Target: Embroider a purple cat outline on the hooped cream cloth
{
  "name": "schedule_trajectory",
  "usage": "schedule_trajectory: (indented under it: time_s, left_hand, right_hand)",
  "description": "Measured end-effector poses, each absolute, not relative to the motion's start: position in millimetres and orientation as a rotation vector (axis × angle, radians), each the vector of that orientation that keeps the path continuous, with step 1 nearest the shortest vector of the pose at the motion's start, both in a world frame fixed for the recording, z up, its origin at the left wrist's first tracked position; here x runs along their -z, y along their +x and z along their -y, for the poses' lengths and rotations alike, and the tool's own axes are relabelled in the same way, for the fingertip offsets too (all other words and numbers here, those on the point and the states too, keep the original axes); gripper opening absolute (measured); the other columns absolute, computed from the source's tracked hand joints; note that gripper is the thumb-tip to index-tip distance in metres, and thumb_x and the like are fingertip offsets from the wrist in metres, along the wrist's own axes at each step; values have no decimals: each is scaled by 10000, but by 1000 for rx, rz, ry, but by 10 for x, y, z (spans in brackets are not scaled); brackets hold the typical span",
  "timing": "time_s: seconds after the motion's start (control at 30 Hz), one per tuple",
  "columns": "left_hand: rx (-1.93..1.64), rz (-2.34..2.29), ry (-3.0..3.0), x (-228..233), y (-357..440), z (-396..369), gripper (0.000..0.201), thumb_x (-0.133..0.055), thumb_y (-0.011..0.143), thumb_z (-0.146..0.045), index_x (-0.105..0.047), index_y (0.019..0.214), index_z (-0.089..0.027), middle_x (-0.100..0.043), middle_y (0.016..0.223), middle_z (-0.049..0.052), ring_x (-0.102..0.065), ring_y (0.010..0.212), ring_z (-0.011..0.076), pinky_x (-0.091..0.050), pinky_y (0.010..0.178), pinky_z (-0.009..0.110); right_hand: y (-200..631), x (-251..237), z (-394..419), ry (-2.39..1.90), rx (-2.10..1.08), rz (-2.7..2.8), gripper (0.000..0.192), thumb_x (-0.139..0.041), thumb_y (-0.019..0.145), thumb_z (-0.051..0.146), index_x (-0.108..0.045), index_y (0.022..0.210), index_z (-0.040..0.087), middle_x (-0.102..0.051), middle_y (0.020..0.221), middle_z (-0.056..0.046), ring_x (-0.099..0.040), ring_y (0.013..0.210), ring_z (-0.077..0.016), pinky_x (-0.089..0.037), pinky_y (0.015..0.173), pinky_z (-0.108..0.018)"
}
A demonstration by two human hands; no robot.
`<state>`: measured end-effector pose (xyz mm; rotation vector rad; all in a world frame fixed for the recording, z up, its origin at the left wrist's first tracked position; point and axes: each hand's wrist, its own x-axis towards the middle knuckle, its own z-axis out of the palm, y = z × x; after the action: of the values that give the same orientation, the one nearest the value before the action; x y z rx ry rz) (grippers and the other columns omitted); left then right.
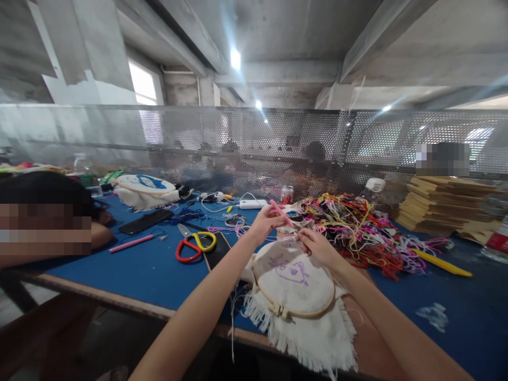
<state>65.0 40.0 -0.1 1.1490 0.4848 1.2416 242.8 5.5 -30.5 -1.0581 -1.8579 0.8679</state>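
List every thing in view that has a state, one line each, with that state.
Left hand: raised, closed on a pink pen-like tool.
Right hand: fingers pinched at the far rim of the hoop.
Round wooden embroidery hoop: holds frayed white cloth taut, purple stitching partly done.
Scissors with red and yellow handles: lying flat on the blue table.
Pile of coloured threads: loose, tangled.
Red drink can: upright.

hoop point(294, 283) on cloth point(313, 338) at table point(130, 270) front edge, hands point(315, 246) just behind it, scissors point(195, 246) left of hoop, thread pile point(357, 233) behind right, card stack point(444, 206) far right, second hoop point(145, 185) far left back, mesh screen point(254, 137) behind all
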Motion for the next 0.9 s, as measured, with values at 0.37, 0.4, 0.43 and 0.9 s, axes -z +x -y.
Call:
schedule_trajectory:
  time_s: [0.37,0.4,0.43,0.9]
  left_hand:
    - [-1135,-463,1235,25,709,-365,402,-772,576,-172,-588,930,-123,-652,749,20,-625,672,118,-477,696,255]
    - [-1164,-464,1223,18,707,-371,393,-768,580,-169,-591,927,-120,-649,744,18,-624,666,116,-476,693,251]
    - [-1196,-470,1205,14,704,-381,384,-763,583,-162,-593,925,-117,-645,740,16,-623,662,114,-475,691,249]
    - [-1080,-457,1315,-19,695,-310,399,-723,666,-271,-554,1007,-150,-645,764,28,-627,656,125,-485,679,265]
  right_hand:
    - [2360,265,-8,-1041,-1103,1695,289,-543,739,467,-519,749,180,-570,520,24,-513,446,-100,-402,450,-219]
    - [2362,263,-11,-1049,-1113,1685,289,-549,738,466,-526,753,179,-587,534,18,-525,452,-101,-403,447,-216]
    - [2365,258,-13,-1059,-1120,1676,287,-555,736,463,-531,750,178,-601,549,12,-532,456,-100,-395,436,-210]
    - [2354,231,68,-946,-1494,1729,364,-566,721,532,-475,705,180,-564,469,33,-473,377,-66,-334,395,-184]
